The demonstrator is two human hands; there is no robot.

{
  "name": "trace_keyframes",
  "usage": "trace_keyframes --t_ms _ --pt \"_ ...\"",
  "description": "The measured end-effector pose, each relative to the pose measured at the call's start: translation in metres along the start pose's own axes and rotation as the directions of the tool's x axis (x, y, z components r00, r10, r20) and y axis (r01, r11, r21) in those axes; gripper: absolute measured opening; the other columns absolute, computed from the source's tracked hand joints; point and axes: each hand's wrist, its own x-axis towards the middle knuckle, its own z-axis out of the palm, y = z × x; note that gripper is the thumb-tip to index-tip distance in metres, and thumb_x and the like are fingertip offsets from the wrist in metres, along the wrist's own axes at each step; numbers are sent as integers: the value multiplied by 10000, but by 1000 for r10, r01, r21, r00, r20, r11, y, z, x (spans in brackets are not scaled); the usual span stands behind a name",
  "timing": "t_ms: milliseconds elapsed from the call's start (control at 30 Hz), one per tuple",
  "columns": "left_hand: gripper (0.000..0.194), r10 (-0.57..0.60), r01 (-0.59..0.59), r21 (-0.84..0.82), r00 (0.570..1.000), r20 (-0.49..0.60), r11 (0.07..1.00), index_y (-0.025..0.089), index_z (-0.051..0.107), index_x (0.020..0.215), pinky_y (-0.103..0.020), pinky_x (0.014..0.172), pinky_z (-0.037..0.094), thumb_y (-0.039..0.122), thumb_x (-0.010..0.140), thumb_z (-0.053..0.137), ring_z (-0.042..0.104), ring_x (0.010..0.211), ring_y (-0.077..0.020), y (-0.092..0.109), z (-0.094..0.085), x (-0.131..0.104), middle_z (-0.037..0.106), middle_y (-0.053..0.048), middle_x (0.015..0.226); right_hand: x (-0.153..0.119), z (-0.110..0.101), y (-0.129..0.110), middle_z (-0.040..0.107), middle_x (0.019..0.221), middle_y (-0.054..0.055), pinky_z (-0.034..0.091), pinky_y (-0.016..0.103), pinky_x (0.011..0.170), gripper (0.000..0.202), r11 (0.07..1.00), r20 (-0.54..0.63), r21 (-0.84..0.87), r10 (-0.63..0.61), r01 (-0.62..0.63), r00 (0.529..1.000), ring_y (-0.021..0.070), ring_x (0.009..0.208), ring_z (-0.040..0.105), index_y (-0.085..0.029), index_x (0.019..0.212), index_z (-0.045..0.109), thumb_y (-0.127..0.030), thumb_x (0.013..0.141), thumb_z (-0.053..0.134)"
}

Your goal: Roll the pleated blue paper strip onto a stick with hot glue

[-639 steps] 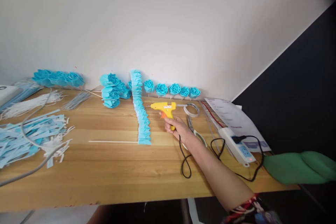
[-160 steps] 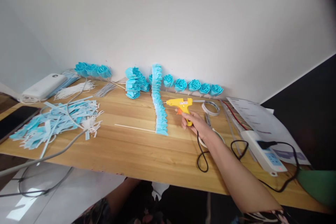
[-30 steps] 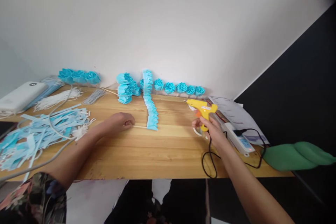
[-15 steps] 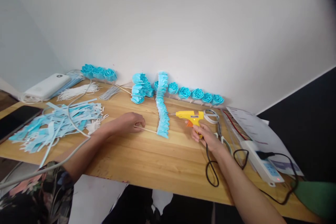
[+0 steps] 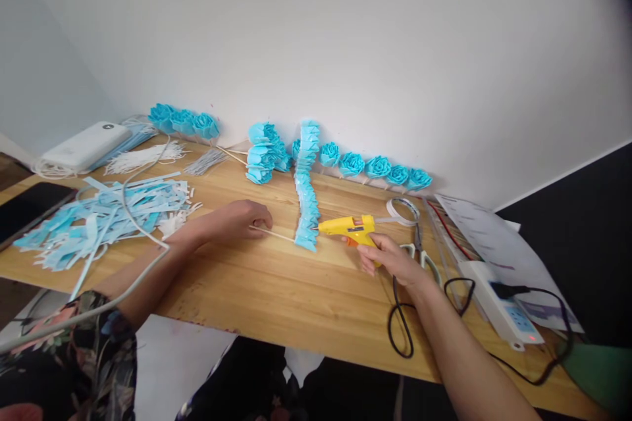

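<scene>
My right hand [image 5: 388, 256] is closed round the grip of a yellow glue gun [image 5: 348, 229] with an orange trigger. Its nozzle points left and meets the lower part of a long pleated strip of light blue paper [image 5: 307, 194], which runs up the table towards the wall. Between the fingers of my left hand [image 5: 247, 218] is a thin wooden stick [image 5: 274, 233]; its right end reaches the strip's lower end. Just beyond lie blue paper roses [image 5: 261, 154] on sticks.
Left are cut blue strips [image 5: 106, 220], a phone [image 5: 32, 210], a power bank [image 5: 86, 145] and a grey cable. Along the wall sit more blue roses [image 5: 378, 166]. Right are tape [image 5: 409, 204], scissors [image 5: 419, 243], papers [image 5: 494, 237] and a power strip [image 5: 498, 306].
The glue gun has moved down and left, bringing its nozzle onto the lower part of the strip. My left hand still holds the stick in about the same place. The view has shifted slightly.
</scene>
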Motion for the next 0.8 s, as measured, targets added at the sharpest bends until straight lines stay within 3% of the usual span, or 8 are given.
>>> trace_keyframes --t_ms 100,300,633,800 --pt "136 -5 5 7 1000 1 1000 181 667 896 -236 676 380 240 840 558 580 774 -142 1 0 0 662 -19 880 0 2 0 534 553 -36 382 248 503 404 999 19 -37 -4 5 1000 103 476 451 -146 1013 626 -514 848 617" --pt "114 16 -16 23 1000 -6 1000 181 655 887 -236 682 376 229 835 565 581 791 -145 1 0 -1 664 -18 892 0 2 0 537 562 -27 366 246 519 379 990 14 -143 -20 21 1000 104 502 459 -148 897 627 -524 850 612" --pt "144 26 -26 22 1000 -4 999 183 671 871 -241 701 395 155 811 543 589 790 -140 2 -1 -1 666 -12 875 -1 7 -6 531 567 -28 388 253 524 353 965 22 -261 -2 8 1000 116 513 466 -158 900 613 -508 859 591" --pt "219 62 -62 21 998 -21 998 178 676 869 -244 734 404 72 780 507 593 810 -147 1 0 -1 668 -18 877 -2 9 -10 558 640 -20 381 245 475 338 977 -38 -213 -1 -7 999 114 499 471 -176 1013 574 -460 839 632"
